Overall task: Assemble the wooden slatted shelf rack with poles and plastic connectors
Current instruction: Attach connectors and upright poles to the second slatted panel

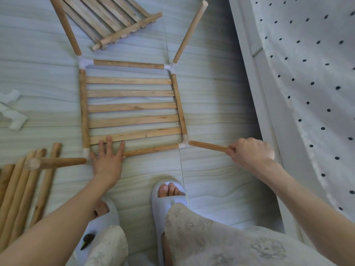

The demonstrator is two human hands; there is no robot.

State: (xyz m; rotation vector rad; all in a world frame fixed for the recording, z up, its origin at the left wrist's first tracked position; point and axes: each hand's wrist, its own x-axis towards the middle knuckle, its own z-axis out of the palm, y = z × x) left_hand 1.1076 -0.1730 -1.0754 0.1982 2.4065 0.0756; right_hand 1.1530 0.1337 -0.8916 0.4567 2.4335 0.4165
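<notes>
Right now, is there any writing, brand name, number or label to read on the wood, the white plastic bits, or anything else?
None can be read.
The slatted shelf, loose poles and white connectors are bare.
The dotted fabric carries only dark spots, no letters.
The trousers show a faint pattern, too blurred to tell whether it holds characters.

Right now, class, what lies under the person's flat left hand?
The left hand presses on the front pole of the slatted frame. The pole's left stretch, toward the corner connector, is covered by the palm and cannot be seen.
</notes>
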